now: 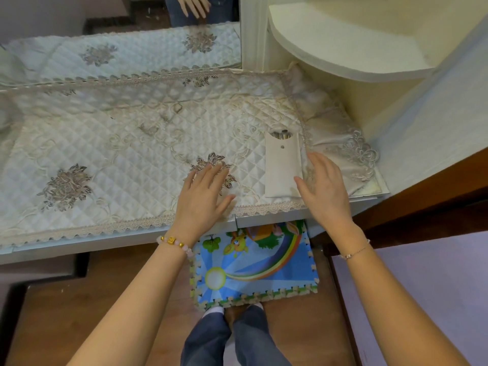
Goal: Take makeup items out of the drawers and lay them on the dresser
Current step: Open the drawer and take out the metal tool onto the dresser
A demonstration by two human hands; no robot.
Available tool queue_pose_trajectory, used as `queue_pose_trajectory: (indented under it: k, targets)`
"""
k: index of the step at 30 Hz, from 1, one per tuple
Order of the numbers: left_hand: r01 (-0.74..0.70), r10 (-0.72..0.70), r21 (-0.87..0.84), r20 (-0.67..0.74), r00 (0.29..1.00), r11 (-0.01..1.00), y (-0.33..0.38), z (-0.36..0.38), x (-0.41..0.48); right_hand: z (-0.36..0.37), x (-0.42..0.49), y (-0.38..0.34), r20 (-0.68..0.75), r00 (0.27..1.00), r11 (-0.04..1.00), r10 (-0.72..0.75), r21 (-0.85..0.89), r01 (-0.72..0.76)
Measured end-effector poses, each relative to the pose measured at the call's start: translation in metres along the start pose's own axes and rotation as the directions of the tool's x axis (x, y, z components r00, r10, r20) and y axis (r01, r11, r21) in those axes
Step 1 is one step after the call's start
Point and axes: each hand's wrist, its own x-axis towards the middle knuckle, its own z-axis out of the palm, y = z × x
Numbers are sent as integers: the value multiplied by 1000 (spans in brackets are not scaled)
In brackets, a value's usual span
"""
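Observation:
A cream pouch of makeup brushes lies on the dresser's quilted cloth, near the front right; brush tips show at its open top. My right hand hovers just right of the pouch with fingers spread and nothing in it. My left hand is flat over the cloth near the front edge, left of the pouch, also empty. The drawer fronts below the cloth's lace edge look closed.
A mirror stands behind the dresser top. A white curved shelf juts out at the back right. A colourful foam mat lies on the wooden floor under the dresser, by my feet. A lilac surface is at the right.

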Motion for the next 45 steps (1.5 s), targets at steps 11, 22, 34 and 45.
queue_pose_trajectory:
  k: [11,22,34,45]
  targets:
    - [-153,151,14,116,982,988,27,15,-5,-6,-75,17,-44,991,990,129,-54,-132]
    - [-345,333,6,245,911,939,13,53,24,47,-131,31,57,868,845,493,205,-494]
    - [-528,526,72,43,849,846,-12,71,41,136,-93,31,659,441,-501,609,751,-431]
    - [-539,543,64,-74,837,840,-14,80,42,168,-65,17,753,353,-759,555,632,-157]
